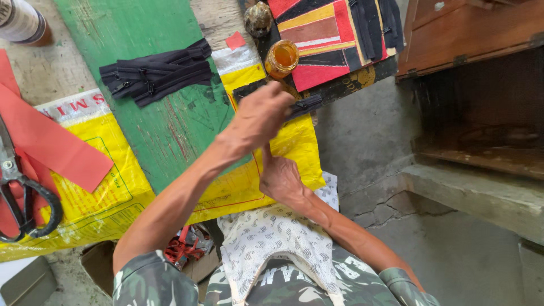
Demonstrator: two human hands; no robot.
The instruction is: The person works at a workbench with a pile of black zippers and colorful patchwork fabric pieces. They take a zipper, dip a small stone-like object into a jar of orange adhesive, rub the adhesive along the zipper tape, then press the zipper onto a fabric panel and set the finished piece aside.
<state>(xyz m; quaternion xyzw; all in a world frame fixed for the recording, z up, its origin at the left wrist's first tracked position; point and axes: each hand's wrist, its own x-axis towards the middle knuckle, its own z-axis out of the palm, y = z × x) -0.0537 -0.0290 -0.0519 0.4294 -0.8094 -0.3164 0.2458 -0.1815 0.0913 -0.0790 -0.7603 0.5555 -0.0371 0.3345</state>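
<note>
**Both hands on a black zipper at the table edge**

The left hand crosses over the right hand, and both are pinched together on a black zipper strip that pokes out just past the left knuckles. It's dark, narrow and mostly hidden. Just beyond the hands sits a small amber jar next to red-and-yellow patchwork fabric. Off to the left there's a pile of black zippers on the green table, yellow plastic sheeting, then scissors. The table edge ends right beside the right hand, with bare concrete floor beyond.
</note>
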